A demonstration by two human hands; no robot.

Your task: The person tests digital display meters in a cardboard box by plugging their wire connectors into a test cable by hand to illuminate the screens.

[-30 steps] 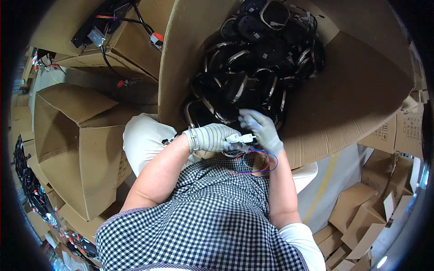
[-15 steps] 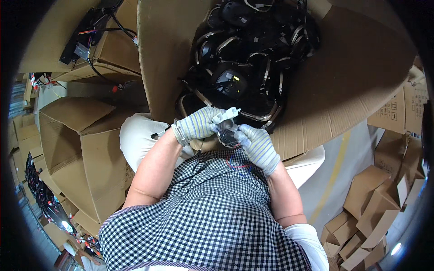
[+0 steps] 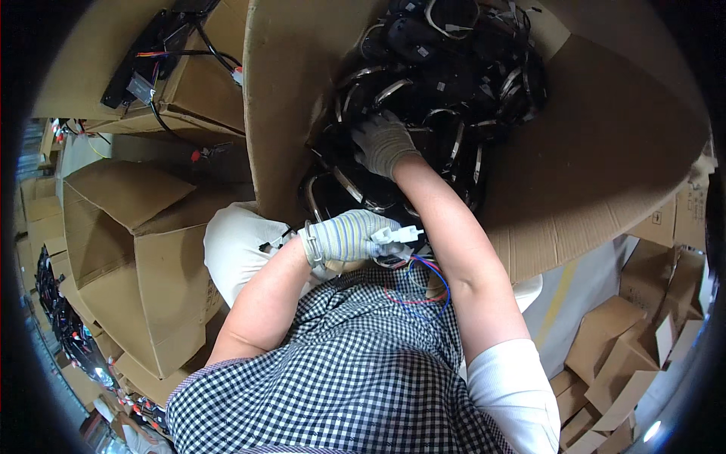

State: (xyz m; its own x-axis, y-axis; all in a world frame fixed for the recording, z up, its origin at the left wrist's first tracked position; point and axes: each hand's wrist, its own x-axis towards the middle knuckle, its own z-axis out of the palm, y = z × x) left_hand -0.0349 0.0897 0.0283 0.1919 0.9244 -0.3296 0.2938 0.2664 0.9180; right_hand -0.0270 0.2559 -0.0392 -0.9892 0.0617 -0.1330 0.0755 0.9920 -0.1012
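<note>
My left hand (image 3: 349, 237), in a striped knit glove, is closed on a white plug connector (image 3: 401, 235) with red, blue and black wires (image 3: 423, 291) hanging over my checked apron. My right hand (image 3: 383, 143), in a grey glove, reaches into a big cardboard box (image 3: 605, 166) and rests on a heap of black round parts with metal rings (image 3: 446, 83). Its fingers are curled among the parts; a firm hold cannot be made out.
An open empty cardboard box (image 3: 128, 250) stands at my left. Another box at the upper left carries a black device with coloured wires (image 3: 147, 64). Flattened cardboard pieces (image 3: 635, 348) lie on the floor at the right. Dark cabled parts (image 3: 57, 318) pile at the far left.
My right hand left the connector near my chest and reached forward into the box of black parts. My left hand kept the white connector and stayed close to my body.
</note>
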